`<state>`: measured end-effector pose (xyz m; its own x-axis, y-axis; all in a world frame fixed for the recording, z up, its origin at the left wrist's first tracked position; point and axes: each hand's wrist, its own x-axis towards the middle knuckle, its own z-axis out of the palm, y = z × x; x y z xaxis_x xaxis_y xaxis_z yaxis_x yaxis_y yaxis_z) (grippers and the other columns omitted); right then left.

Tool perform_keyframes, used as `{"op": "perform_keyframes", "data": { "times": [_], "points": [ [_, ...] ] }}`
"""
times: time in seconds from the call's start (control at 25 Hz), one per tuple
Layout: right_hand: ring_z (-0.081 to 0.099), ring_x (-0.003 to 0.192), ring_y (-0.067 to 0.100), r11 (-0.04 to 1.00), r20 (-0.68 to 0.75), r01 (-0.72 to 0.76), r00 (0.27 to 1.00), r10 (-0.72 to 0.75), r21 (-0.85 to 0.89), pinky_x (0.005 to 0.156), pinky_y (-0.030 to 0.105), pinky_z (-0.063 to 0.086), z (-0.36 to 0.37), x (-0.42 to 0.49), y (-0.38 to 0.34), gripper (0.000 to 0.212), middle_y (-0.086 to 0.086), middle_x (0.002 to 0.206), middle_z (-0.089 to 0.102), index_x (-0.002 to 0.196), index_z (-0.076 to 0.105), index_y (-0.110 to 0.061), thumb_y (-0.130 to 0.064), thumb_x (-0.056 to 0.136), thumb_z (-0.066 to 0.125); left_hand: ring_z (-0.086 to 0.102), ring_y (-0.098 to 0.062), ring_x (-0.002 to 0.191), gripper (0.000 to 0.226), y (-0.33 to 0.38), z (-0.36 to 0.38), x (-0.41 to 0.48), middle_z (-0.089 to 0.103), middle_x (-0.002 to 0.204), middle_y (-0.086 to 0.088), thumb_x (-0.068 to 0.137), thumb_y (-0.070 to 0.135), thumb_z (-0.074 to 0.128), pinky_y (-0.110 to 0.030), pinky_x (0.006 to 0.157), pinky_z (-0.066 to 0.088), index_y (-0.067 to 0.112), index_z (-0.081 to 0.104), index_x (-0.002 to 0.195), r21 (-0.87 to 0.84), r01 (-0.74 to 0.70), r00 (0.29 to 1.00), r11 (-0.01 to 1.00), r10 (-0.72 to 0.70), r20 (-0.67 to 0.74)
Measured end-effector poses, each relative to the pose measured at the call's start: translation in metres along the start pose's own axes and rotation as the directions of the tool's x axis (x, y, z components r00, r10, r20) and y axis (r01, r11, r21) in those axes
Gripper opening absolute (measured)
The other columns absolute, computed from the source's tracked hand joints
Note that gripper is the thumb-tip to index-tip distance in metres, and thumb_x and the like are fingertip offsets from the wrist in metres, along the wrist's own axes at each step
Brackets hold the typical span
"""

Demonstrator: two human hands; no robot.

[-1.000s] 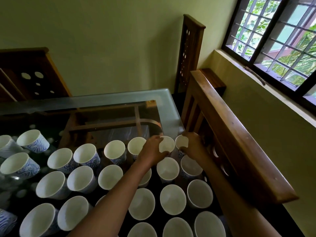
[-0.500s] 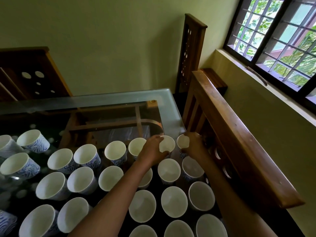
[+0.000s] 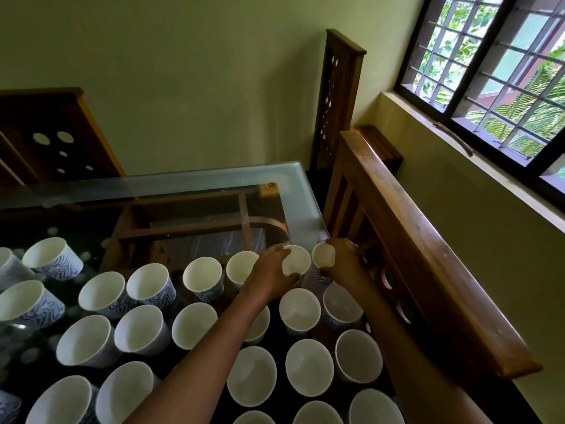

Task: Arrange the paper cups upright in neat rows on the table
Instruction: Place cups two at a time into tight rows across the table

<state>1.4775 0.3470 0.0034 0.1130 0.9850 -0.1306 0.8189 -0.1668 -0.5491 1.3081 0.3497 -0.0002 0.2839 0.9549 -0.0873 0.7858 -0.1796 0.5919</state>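
Two hands reach across a glass surface [image 3: 195,183] crowded with white paper cups [image 3: 299,310], their sides printed with blue patterns. At the right end of the farthest row, the left hand [image 3: 270,275] curls around the left cup [image 3: 296,260] while the right hand [image 3: 344,264] grips the right cup [image 3: 323,255] just beside it, near the surface's right edge. Both stand upright. A wooden chair [image 3: 428,255] lines the right side below a barred window [image 3: 489,71]; another chair [image 3: 339,96] stands against the far wall.
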Motion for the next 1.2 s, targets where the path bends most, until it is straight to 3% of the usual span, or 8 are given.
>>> {"op": "perform_keyframes", "data": {
  "times": [0.32, 0.44, 0.56, 0.68, 0.8, 0.92, 1.08, 1.2],
  "points": [
    [0.050, 0.114, 0.032, 0.999, -0.037, 0.027, 0.999, -0.026, 0.045, 0.094, 0.031, 0.039, 0.000, -0.005, 0.000, 0.053, 0.018, 0.121, 0.054, 0.119, 0.055, -0.003, -0.015, 0.072, 0.075, 0.031, -0.022, 0.135, 0.064, 0.002, 0.001, -0.003, 0.033, 0.149, -0.004, 0.081, 0.028, 0.069, -0.033, 0.110, 0.025, 0.015, 0.041, 0.137, -0.028, -0.014, 0.999, 1.000, 0.013, -0.038],
    [0.049, 0.118, 0.034, 0.995, -0.063, 0.057, 0.997, -0.052, 0.076, 0.099, 0.028, 0.034, 0.001, -0.018, -0.007, 0.060, 0.019, 0.125, 0.054, 0.122, 0.055, 0.000, -0.029, 0.073, 0.071, 0.040, -0.025, 0.129, 0.061, 0.003, -0.003, -0.013, 0.042, 0.143, -0.007, 0.078, 0.026, 0.072, -0.037, 0.107, 0.031, 0.012, 0.048, 0.133, -0.049, -0.023, 0.995, 0.999, 0.019, -0.095],
    [0.044, 0.126, 0.031, 0.990, -0.092, 0.072, 0.994, -0.061, 0.122, 0.100, 0.021, 0.028, -0.006, -0.039, -0.015, 0.059, 0.017, 0.133, 0.049, 0.130, 0.047, 0.001, -0.007, 0.077, 0.072, 0.049, -0.026, 0.121, 0.053, 0.001, -0.012, -0.030, 0.053, 0.132, -0.010, 0.077, 0.027, 0.073, -0.042, 0.103, 0.040, 0.009, 0.057, 0.125, -0.059, -0.053, 0.989, 0.997, 0.045, -0.142],
    [0.043, 0.126, 0.030, 0.991, -0.028, 0.062, 0.998, -0.060, 0.117, 0.098, 0.024, 0.031, -0.012, -0.055, -0.021, 0.049, 0.015, 0.134, 0.049, 0.130, 0.048, -0.002, -0.008, 0.084, 0.064, 0.056, -0.024, 0.110, 0.039, -0.001, -0.020, -0.052, 0.062, 0.119, -0.008, 0.079, 0.025, 0.071, -0.035, 0.095, 0.045, 0.010, 0.062, 0.114, -0.114, -0.077, 0.982, 0.991, 0.055, -0.179],
    [0.052, 0.117, 0.028, 0.996, 0.025, 0.058, 0.998, -0.060, 0.061, 0.095, 0.027, 0.038, -0.015, -0.068, -0.030, 0.044, 0.017, 0.127, 0.056, 0.123, 0.053, 0.000, -0.016, 0.085, 0.066, 0.051, -0.024, 0.118, 0.040, 0.007, -0.027, -0.075, 0.057, 0.127, -0.007, 0.081, 0.021, 0.069, -0.026, 0.096, 0.036, 0.011, 0.060, 0.119, -0.117, -0.059, 0.986, 0.991, 0.039, -0.165],
    [0.048, 0.121, 0.027, 0.991, 0.108, 0.130, 0.986, -0.130, 0.009, 0.100, 0.030, 0.035, -0.012, -0.086, -0.038, 0.048, 0.014, 0.131, 0.053, 0.127, 0.051, -0.002, -0.021, 0.086, 0.065, 0.045, -0.023, 0.125, 0.048, 0.006, -0.031, -0.099, 0.050, 0.136, -0.006, 0.081, 0.018, 0.069, -0.029, 0.101, 0.034, 0.013, 0.055, 0.126, -0.100, -0.005, 0.986, 0.995, -0.012, -0.169],
    [0.052, 0.114, 0.029, 0.987, 0.137, 0.154, 0.978, -0.159, 0.048, 0.093, 0.029, 0.038, -0.004, -0.107, -0.042, 0.046, 0.016, 0.123, 0.057, 0.122, 0.055, -0.002, -0.016, 0.081, 0.069, 0.042, -0.023, 0.128, 0.057, -0.016, -0.028, -0.127, 0.046, 0.140, -0.007, 0.079, 0.021, 0.071, -0.031, 0.106, 0.031, 0.011, 0.050, 0.131, -0.040, 0.074, 0.986, 0.996, -0.080, -0.149],
    [0.052, 0.116, 0.027, 0.983, 0.134, 0.161, 0.976, -0.171, 0.084, 0.093, 0.021, 0.034, 0.009, -0.116, -0.042, 0.052, 0.014, 0.127, 0.055, 0.127, 0.051, -0.003, -0.015, 0.080, 0.071, 0.043, -0.024, 0.127, 0.059, -0.025, -0.027, -0.137, 0.047, 0.139, -0.009, 0.078, 0.023, 0.072, -0.032, 0.105, 0.032, 0.009, 0.050, 0.130, -0.032, 0.112, 0.983, 0.993, -0.115, -0.140]
  ]
}}
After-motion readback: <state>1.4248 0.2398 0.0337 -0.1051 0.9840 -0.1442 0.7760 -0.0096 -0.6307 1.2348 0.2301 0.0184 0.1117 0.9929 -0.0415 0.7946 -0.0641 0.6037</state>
